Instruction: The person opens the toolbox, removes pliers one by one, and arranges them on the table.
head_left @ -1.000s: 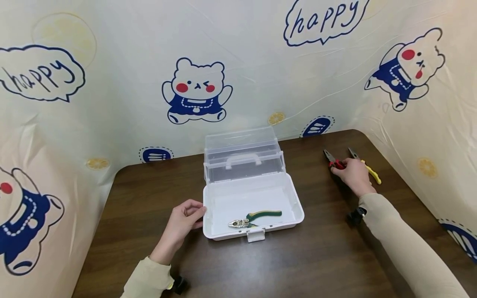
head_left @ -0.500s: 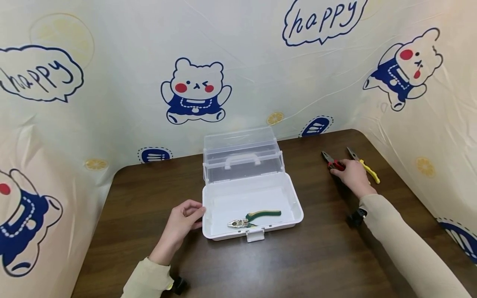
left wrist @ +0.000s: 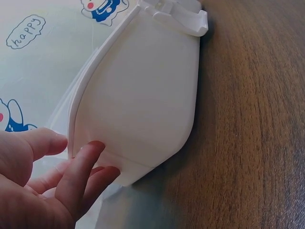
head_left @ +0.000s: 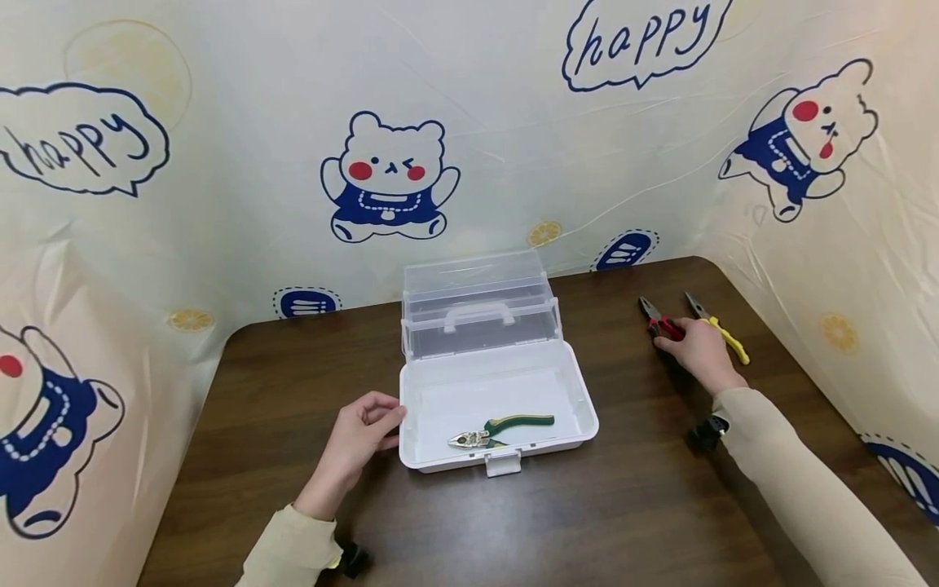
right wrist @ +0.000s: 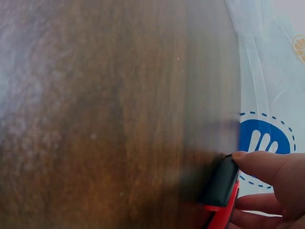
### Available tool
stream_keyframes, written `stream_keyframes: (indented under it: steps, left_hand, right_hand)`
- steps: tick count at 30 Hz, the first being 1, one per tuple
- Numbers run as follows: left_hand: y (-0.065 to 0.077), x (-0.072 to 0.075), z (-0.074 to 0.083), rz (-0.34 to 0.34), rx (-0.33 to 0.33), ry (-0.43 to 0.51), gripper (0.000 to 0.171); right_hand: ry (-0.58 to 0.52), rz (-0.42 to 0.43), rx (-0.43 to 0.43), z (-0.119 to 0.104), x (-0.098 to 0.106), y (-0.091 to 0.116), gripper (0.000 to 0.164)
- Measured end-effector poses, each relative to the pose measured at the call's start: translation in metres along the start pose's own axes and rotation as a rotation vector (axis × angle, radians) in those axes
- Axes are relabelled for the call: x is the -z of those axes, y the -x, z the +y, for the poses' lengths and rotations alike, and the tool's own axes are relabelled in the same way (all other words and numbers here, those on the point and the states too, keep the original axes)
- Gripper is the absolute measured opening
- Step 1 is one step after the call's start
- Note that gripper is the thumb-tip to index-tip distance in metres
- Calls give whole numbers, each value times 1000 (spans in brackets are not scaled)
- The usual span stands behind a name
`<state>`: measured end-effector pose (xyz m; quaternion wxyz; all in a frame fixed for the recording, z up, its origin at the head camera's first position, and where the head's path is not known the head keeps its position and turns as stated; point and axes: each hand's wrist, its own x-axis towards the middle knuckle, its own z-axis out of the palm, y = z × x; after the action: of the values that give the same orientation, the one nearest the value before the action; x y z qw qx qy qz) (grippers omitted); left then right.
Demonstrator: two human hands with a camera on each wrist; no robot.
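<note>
A white toolbox (head_left: 499,390) stands open on the wooden table, its clear lid (head_left: 477,306) tipped back. At its left end my left hand (head_left: 359,432) holds the rim, thumb at the edge and fingertips (left wrist: 97,149) against the outer wall. Inside lie combination pliers (head_left: 499,430) with green and yellow handles. To the right, my right hand (head_left: 700,350) pinches the handles of red and black long-nose pliers (head_left: 656,319), whose jaws point away from me. In the right wrist view a black handle end (right wrist: 221,183) shows at the thumb tip; my hand hides part of the handles.
Yellow-handled long-nose pliers (head_left: 728,336) lie just right of my right hand, near the table's right edge. A printed cloth (head_left: 499,139) hangs behind and along both sides of the table (head_left: 293,359). The box's front latch (head_left: 503,464) hangs down.
My right hand has shifted very slightly along with the red and black pliers. The left hand and the toolbox stay where they were.
</note>
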<state>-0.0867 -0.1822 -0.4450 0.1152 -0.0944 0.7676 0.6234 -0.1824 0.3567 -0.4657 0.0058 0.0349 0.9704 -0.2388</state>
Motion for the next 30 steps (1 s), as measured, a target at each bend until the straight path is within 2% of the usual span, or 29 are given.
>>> stream_keyframes:
  steps: [10,17,23,30]
  left_hand:
    - [0,0,0,2,-8,2,22]
    - [0,-1,0,8,-9,-5,23]
    - [-2,-1,1,23,-3,-8,22]
    - [0,-2,5,35,15,-18,23]
  right_hand:
    - [5,12,-1,1,1,2,58]
    - [5,23,97,-4,7,7,44]
    - [-16,25,164,-22,17,17,39]
    - [-40,11,264,-58,22,32,37]
